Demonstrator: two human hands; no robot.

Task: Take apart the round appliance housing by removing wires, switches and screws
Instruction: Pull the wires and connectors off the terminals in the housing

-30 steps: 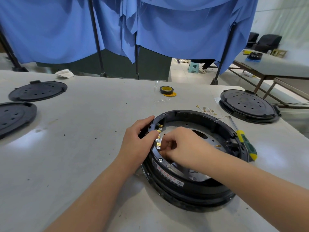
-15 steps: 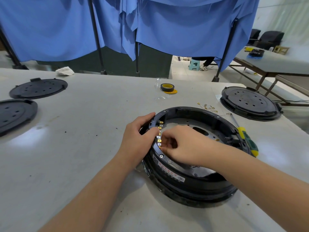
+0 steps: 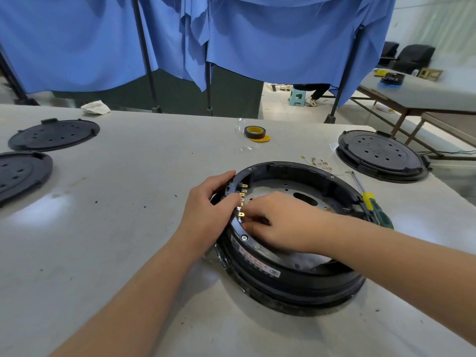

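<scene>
The round black appliance housing [image 3: 296, 282] lies open side up on the grey table, right of centre. Its metal inner plate [image 3: 273, 188] shows holes. A switch block with brass terminals [image 3: 242, 199] sits in the housing's left wall. My left hand [image 3: 208, 212] grips the rim from outside at that block, thumb over the edge. My right hand [image 3: 278, 222] reaches inside the ring, its fingers curled and pinching at the lowest terminals; the fingertips are partly hidden. Removed wires with ring lugs [image 3: 318, 162] lie behind the housing.
A yellow-and-green screwdriver [image 3: 371, 202] lies against the housing's right side. Black round covers lie at right [image 3: 381, 157] and at left [image 3: 55, 134], [image 3: 20, 173]. A tape roll [image 3: 255, 132] and a white rag [image 3: 95, 107] sit further back. Blue curtains hang behind the table.
Both hands stay at the switch block; my right hand's fingers have shifted slightly lower along the terminals. The view has moved a little.
</scene>
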